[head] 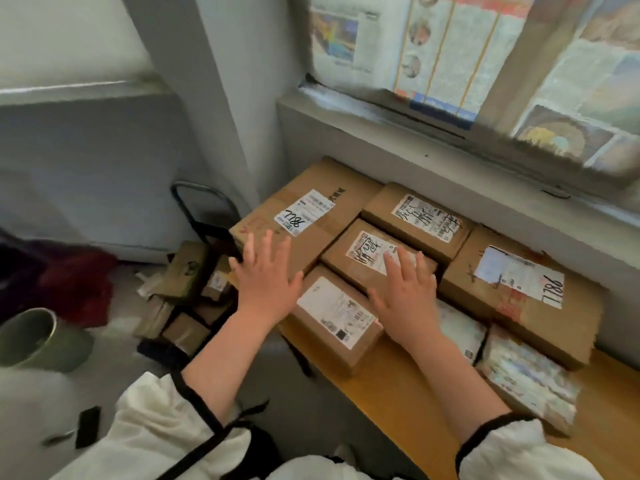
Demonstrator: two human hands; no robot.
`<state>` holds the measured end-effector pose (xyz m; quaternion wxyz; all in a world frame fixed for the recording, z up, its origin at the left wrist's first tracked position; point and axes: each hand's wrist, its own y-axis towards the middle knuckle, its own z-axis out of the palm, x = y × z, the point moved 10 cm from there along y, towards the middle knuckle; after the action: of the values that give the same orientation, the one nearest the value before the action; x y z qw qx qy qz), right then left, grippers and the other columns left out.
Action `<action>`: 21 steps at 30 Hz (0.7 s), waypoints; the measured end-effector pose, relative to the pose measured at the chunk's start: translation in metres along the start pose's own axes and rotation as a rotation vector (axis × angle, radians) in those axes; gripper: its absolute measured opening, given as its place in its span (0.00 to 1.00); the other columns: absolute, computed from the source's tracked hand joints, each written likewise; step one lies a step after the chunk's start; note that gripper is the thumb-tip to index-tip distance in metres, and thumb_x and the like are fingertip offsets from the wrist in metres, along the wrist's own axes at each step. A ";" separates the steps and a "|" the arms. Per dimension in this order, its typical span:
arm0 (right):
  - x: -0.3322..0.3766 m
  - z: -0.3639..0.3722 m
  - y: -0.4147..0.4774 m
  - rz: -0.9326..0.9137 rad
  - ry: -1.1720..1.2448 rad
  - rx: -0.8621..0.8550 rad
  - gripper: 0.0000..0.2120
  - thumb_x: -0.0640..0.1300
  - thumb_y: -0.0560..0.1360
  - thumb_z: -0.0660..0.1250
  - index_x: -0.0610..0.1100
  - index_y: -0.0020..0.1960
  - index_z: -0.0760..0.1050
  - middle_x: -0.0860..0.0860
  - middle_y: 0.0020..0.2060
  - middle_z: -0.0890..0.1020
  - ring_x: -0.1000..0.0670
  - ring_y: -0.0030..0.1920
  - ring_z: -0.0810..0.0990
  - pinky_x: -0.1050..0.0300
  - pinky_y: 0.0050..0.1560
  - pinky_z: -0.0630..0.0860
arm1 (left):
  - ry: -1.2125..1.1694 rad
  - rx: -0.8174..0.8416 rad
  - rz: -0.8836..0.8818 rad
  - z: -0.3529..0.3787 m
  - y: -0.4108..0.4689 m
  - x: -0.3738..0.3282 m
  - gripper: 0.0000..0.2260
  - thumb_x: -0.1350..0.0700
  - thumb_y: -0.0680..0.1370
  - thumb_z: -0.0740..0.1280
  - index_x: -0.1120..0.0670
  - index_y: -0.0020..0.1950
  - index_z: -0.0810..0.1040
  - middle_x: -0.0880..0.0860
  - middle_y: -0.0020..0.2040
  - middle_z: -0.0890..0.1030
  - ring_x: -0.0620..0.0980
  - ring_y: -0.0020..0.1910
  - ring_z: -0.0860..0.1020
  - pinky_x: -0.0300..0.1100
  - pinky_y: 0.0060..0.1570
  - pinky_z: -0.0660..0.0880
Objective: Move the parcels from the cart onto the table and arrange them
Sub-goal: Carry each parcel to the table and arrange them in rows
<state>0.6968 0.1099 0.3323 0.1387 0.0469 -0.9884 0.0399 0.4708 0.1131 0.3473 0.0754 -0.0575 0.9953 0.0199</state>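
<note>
Several brown cardboard parcels with white labels lie packed together on a yellow wooden table (408, 407) under the window. My left hand (266, 271) is flat, fingers spread, over the near edge of a large parcel marked 7786 (304, 209). My right hand (405, 296) lies flat with straight fingers on a small middle parcel (363, 251). A nearer small parcel (332, 317) sits between my hands. Another large 7786 parcel (519, 292) fills the right side. The black cart (204, 216) stands to the left with more parcels (187, 271) on it.
A wall and a newspaper-covered window (485, 57) back the table. A metal bucket (38, 337) stands on the floor at left, beside dark red cloth (79, 282). A parcel wrapped in printed paper (530, 379) lies at the table's near right.
</note>
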 end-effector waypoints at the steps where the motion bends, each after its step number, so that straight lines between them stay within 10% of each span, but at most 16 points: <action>1: 0.017 0.006 0.006 -0.028 -0.017 0.029 0.32 0.59 0.79 0.54 0.50 0.77 0.46 0.48 0.77 0.45 0.42 0.76 0.39 0.40 0.74 0.44 | -0.007 -0.012 -0.055 -0.004 -0.002 0.024 0.30 0.43 0.77 0.59 0.48 0.76 0.53 0.55 0.78 0.50 0.59 0.75 0.43 0.68 0.68 0.47; 12: 0.193 0.034 0.067 -0.368 -0.065 0.041 0.29 0.56 0.79 0.56 0.51 0.76 0.51 0.50 0.77 0.47 0.45 0.76 0.39 0.46 0.71 0.37 | -0.110 -0.116 -0.644 -0.030 -0.039 0.284 0.28 0.43 0.77 0.62 0.48 0.75 0.60 0.54 0.77 0.56 0.58 0.75 0.49 0.66 0.69 0.52; 21: 0.316 0.071 0.118 -0.435 -0.021 0.117 0.27 0.53 0.79 0.57 0.49 0.76 0.55 0.50 0.77 0.50 0.47 0.76 0.41 0.49 0.74 0.43 | -0.163 -0.053 -0.674 -0.024 0.013 0.404 0.26 0.45 0.78 0.61 0.48 0.74 0.61 0.53 0.77 0.57 0.58 0.75 0.50 0.64 0.69 0.52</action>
<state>0.3625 0.1950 0.3449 0.1306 0.2673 -0.9525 0.0656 0.0690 0.0797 0.3097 0.1554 -0.3832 0.9102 0.0244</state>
